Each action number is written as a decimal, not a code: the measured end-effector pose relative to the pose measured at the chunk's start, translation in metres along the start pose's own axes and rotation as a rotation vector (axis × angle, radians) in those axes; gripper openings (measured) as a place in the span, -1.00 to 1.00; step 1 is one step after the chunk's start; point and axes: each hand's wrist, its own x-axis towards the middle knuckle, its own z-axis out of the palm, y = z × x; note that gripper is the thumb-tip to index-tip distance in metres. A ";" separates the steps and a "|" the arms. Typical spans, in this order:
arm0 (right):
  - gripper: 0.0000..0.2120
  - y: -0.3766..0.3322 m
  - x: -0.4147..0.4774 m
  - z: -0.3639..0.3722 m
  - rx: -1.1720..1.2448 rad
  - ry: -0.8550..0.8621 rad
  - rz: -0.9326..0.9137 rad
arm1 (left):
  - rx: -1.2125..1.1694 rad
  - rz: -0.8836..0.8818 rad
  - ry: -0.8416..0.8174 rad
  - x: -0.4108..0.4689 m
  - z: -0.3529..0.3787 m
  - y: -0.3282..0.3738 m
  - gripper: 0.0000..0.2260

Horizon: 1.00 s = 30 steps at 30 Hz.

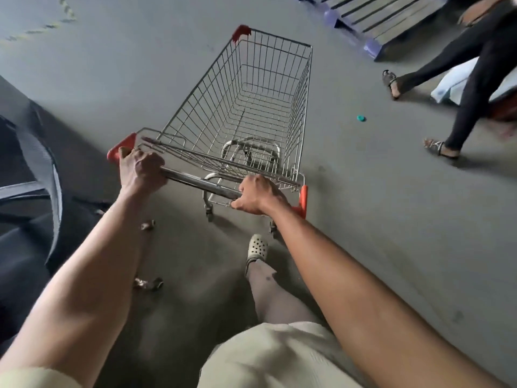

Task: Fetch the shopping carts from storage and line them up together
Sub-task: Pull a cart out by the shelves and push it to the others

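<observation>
An empty wire shopping cart (pixel 251 88) with red corner caps stands on the grey concrete floor in front of me, its basket pointing away and slightly right. My left hand (pixel 141 169) grips the left end of its metal handle bar (pixel 201 184). My right hand (pixel 258 196) grips the right end, beside the red end cap. My own leg and a white perforated shoe (pixel 257 247) show below the handle.
Another person's legs in black trousers and sandals (pixel 470 88) stride past at the right. A blue pallet (pixel 377 21) lies at the top right. A dark object with grey straps (pixel 30 175) fills the left edge. A small teal cap (pixel 361 118) and metal bits (pixel 148 284) lie on the floor.
</observation>
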 end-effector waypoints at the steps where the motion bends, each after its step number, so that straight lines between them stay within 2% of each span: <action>1: -0.61 -0.002 0.025 -0.011 -0.001 0.018 -0.007 | -0.034 0.005 0.019 0.026 -0.003 0.000 -0.93; 3: -0.61 -0.006 0.071 -0.033 -0.010 0.017 0.010 | -0.078 -0.009 0.015 0.075 -0.007 -0.001 -0.92; 8: -0.71 -0.010 0.174 -0.106 -0.033 0.013 0.077 | 0.028 -0.032 -0.004 0.202 -0.016 0.002 -0.92; 9: -0.69 -0.009 0.195 -0.118 -0.039 0.012 0.084 | 0.038 -0.044 -0.019 0.225 -0.018 0.002 -0.90; 12: -0.46 -0.009 0.265 -0.150 -0.055 -0.005 0.114 | 0.093 -0.042 -0.034 0.295 -0.020 -0.002 -0.85; 14: -0.41 -0.010 0.317 -0.172 -0.056 -0.028 0.114 | 0.103 -0.040 -0.043 0.347 -0.022 -0.009 -0.87; 21: -0.65 -0.026 0.516 -0.246 -0.061 -0.004 0.098 | 0.064 -0.045 0.034 0.551 -0.025 -0.044 -0.92; 30: -0.58 -0.056 0.752 -0.336 -0.077 0.010 0.112 | 0.138 -0.031 -0.066 0.793 -0.050 -0.085 -0.92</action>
